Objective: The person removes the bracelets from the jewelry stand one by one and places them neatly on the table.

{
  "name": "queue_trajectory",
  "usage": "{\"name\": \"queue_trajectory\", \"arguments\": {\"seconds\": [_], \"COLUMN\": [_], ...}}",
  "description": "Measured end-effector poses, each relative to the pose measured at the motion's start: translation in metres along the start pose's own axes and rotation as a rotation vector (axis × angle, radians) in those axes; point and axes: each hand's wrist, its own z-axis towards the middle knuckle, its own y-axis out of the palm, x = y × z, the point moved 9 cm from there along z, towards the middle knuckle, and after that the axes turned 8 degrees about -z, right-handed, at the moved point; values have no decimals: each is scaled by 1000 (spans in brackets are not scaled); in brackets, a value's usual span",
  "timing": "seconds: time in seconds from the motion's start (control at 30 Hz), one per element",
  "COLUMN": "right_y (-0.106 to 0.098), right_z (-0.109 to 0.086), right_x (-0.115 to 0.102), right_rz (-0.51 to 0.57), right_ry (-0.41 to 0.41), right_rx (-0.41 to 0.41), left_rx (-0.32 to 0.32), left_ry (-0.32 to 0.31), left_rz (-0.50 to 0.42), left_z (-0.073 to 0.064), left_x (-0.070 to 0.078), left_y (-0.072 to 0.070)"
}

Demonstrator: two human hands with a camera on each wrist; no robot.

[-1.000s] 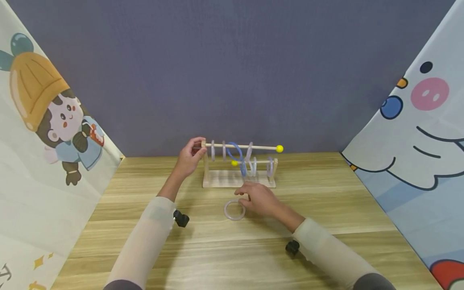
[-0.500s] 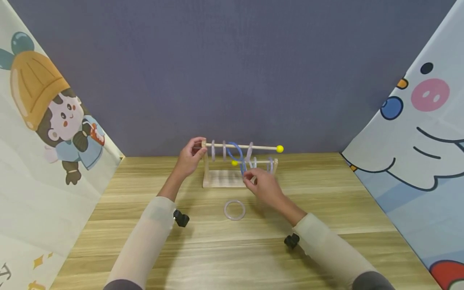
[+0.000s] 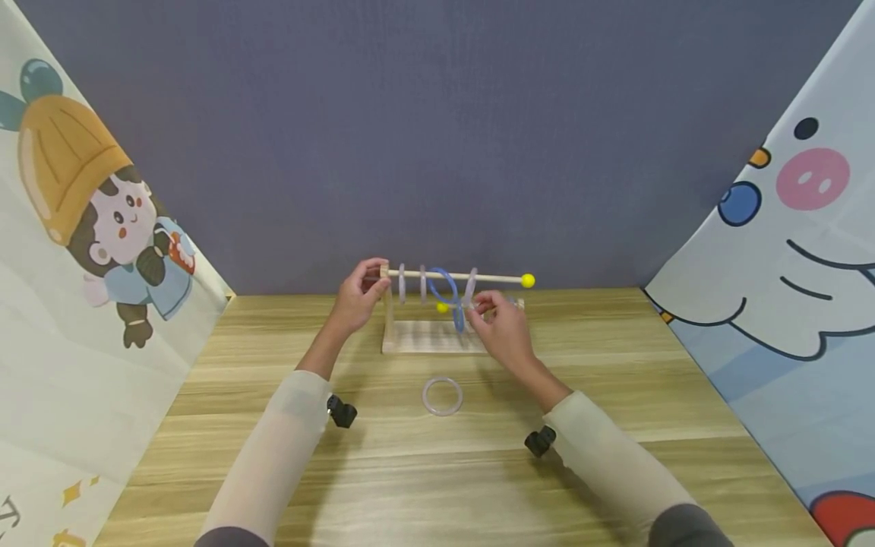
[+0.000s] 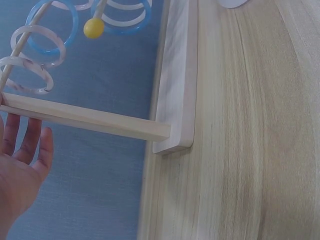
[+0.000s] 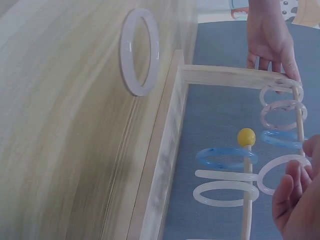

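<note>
Away from the loose ring [image 3: 443, 413] and up to the middle of the rack [image 3: 420, 339] has come the right hand [image 3: 504, 332]; the left hand [image 3: 358, 298] and the loose ring have stayed put. That ring lies flat on the table [image 3: 383, 479], in front of the rack and apart from it, nearer the person than both hands.

At the rack's left end, the left hand grips the top of the post [image 3: 390, 315], thumb in front and fingers behind. By the rack's upper rod [image 3: 502, 279], the right hand has its thumb and fingers curled close together at the lower edge of a pale ring [image 3: 470, 287]; whether they pinch it I cannot tell.

On the same rod, toward the rack's left post, hang two more pale rings [image 4: 42, 31] and a blue ring [image 3: 454, 290]. The rack's lower rod [image 5: 247, 220] carries another blue ring [image 5: 220, 151] and white rings [image 5: 225, 175].
</note>
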Motion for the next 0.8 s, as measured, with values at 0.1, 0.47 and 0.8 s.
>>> {"name": "queue_trajectory", "arguments": {"seconds": [0.1, 0.47, 0.8], "right_y": [1, 9, 14], "right_z": [4, 9, 15], "right_x": [2, 12, 10], "right_rz": [13, 137, 156], "right_ry": [35, 138, 130], "right_rx": [28, 70, 116], "left_rx": [11, 38, 16], "left_ry": [-6, 29, -13], "left_rz": [-1, -5, 3], "left_z": [4, 8, 3], "left_x": [-13, -32, -8], "left_y": [-3, -5, -2]}}
